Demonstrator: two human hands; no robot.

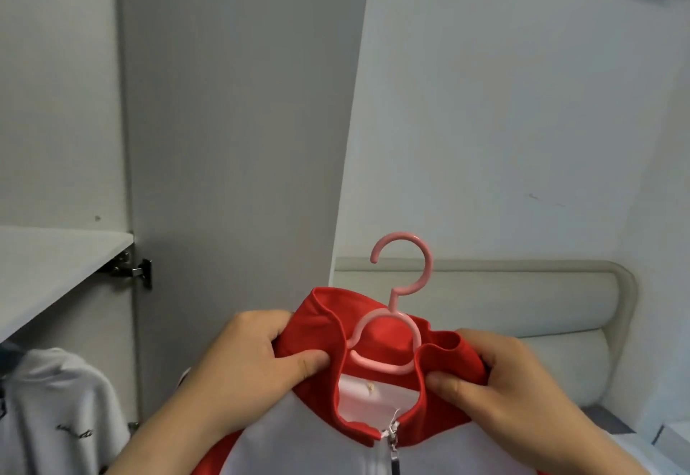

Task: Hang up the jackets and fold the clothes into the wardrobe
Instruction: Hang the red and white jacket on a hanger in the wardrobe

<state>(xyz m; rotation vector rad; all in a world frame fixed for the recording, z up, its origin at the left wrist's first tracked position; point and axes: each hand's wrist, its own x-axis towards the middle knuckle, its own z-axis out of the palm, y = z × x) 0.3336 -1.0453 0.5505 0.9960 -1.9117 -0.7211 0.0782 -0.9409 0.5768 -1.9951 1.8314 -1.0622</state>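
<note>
A red and white jacket (298, 433) sits low in the centre of the frame, hung on a pink hanger (421, 273) whose hook rises above the collar (328, 319). Both hands grip the red collar, one on each side of the hanger's neck. The left hand (239, 370) pinches the left part of the collar, its thumb (313, 360) pressed on the front of the fabric just beside the hanger's lower bar. The right hand (519, 388) clamps the bunched right part in the same manner, thumb (446, 381) in front. The zip (392, 448) lies between the two hands, closed below the open collar.

On each hand the fingers curl behind the cloth and are hidden. The hanger's shoulders are covered by the jacket, and the jacket's lower body and sleeves are cut off by the bottom edge. A small mark inside the neck is too blurred to read.

The grey wardrobe door (242, 119) fills the upper left centre, with a shelf (44, 269) and a metal hinge (140, 272) at mid left. A white garment (56, 418) with unreadable dark lettering hangs at lower left, partly cut off. A pale padded headboard (522, 302) stands at the right.
</note>
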